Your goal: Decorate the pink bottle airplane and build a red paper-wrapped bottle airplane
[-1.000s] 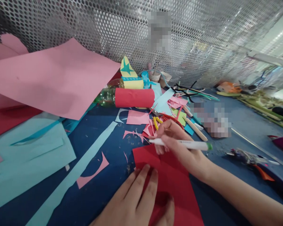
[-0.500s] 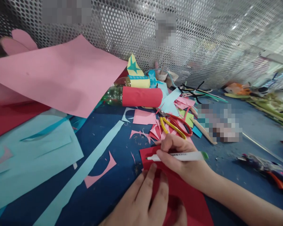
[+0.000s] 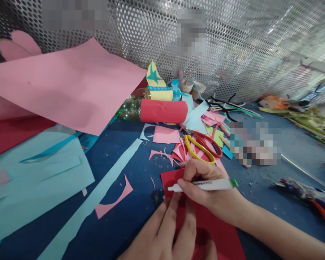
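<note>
A red sheet of paper (image 3: 219, 234) lies on the blue table near the bottom centre. My left hand (image 3: 168, 234) rests flat on it with fingers stretched out, pressing it down. My right hand (image 3: 206, 189) is closed round a white marker with a green end (image 3: 206, 185), held almost level, its tip pointing left at the sheet's upper left corner just above my left fingertips.
Red-and-yellow scissors (image 3: 203, 146) lie just beyond my right hand among pink scraps. A red paper-wrapped bottle (image 3: 162, 111) lies further back. Large pink (image 3: 65, 86) and light blue (image 3: 35, 180) sheets cover the left. A perforated metal wall (image 3: 233, 47) closes the back.
My right hand with the marker has moved down toward me, onto the sheet's top corner near my left fingertips. The scissors behind it are now uncovered.
</note>
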`<act>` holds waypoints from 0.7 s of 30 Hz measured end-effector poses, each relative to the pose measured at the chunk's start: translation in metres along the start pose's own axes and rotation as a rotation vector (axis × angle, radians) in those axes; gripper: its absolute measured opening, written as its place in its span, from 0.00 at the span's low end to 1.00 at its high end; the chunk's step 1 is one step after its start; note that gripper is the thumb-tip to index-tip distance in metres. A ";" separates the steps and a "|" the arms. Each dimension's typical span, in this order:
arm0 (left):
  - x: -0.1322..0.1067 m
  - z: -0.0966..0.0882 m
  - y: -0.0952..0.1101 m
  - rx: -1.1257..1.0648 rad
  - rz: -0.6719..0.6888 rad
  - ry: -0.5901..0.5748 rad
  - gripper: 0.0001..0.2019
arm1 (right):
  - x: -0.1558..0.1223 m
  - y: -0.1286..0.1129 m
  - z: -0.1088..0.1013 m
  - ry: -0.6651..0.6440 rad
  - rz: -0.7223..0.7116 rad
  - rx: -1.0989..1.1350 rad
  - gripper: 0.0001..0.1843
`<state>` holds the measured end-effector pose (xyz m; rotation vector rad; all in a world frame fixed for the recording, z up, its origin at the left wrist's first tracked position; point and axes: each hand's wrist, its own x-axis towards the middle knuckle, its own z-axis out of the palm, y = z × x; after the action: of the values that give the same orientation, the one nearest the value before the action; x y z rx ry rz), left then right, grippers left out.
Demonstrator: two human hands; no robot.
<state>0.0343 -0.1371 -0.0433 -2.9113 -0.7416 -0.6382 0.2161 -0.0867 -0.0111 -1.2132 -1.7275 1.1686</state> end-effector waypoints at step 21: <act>0.004 -0.010 -0.001 0.102 0.061 -0.043 0.15 | 0.001 0.004 -0.002 0.201 -0.011 -0.240 0.14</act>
<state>0.0335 -0.1366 -0.0331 -2.8502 -0.6667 -0.5185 0.2193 -0.0849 -0.0145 -1.4100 -1.7528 0.8176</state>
